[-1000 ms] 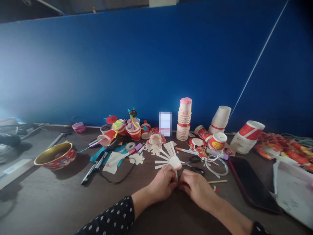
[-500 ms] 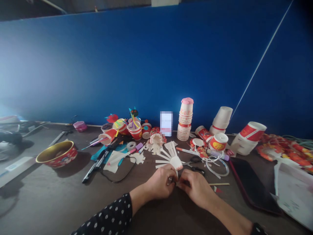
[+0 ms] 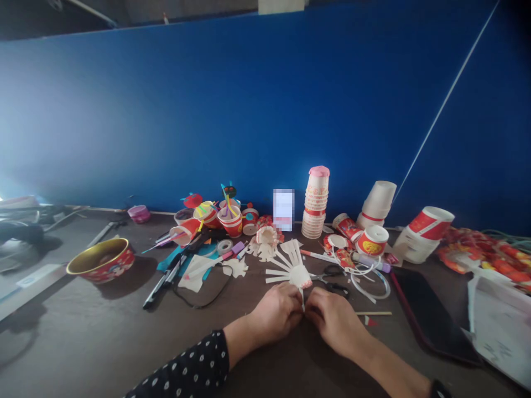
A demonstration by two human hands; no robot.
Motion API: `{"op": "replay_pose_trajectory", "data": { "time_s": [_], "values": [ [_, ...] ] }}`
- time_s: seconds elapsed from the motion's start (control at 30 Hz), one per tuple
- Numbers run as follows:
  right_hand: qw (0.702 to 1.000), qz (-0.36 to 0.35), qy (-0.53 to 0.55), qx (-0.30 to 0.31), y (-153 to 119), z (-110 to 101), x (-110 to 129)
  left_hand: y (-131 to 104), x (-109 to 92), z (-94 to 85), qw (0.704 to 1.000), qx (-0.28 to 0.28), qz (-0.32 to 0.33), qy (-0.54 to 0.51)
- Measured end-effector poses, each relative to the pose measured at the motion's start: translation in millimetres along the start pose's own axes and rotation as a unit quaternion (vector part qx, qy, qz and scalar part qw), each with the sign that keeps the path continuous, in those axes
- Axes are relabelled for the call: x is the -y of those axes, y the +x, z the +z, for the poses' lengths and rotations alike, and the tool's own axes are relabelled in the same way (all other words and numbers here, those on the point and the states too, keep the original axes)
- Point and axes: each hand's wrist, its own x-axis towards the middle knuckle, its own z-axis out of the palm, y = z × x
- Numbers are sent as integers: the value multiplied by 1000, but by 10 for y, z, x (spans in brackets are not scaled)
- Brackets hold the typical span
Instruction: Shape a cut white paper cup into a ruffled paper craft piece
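Observation:
A white paper cup cut into splayed strips (image 3: 299, 273) lies on the table just beyond my fingertips. Several of its strips fan out to the left and away from me, and one points toward me between my hands. My left hand (image 3: 279, 310) is closed, its fingers pinching that near strip from the left. From the right, my right hand (image 3: 329, 315) is closed at the same strip, thumb and fingers pressed together. The strip's end is mostly hidden by my fingers. Black-handled scissors (image 3: 338, 288) lie just past my right hand.
Stacked paper cups (image 3: 316, 207) stand by the blue wall. A red and gold bowl (image 3: 103, 260) sits left, and a dark tablet-like slab (image 3: 431, 315) lies right. A thin wooden stick (image 3: 375, 313) rests by my right wrist. Tape, markers and paper scraps clutter the middle.
The fingers of both hands have drawn closer together around the near strip, with less of a gap under the left fingers. The whole view has shifted slightly.

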Motion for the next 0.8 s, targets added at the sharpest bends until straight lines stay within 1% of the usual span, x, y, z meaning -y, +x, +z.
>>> {"op": "replay_pose_trajectory", "data": {
  "time_s": [0.13, 0.3, 0.43, 0.6, 0.8],
  "values": [
    [1000, -1, -20, 10, -42, -49, 11, 0, -12, -5, 1000, -5, -13, -4],
    [999, -30, -32, 16, -111, -103, 27, 11, -33, -9, 999, -15, -34, -18],
    [993, -49, -102, 29, -137, -89, 69, 22, -32, -1, 999, -14, -46, -17],
    [977, -75, -198, 37, -134, -51, 138, 28, -19, 21, 998, -3, -57, 0],
    [964, -111, -240, 43, -137, -21, 157, 7, -26, 27, 998, -2, -60, -3]
  ]
}}
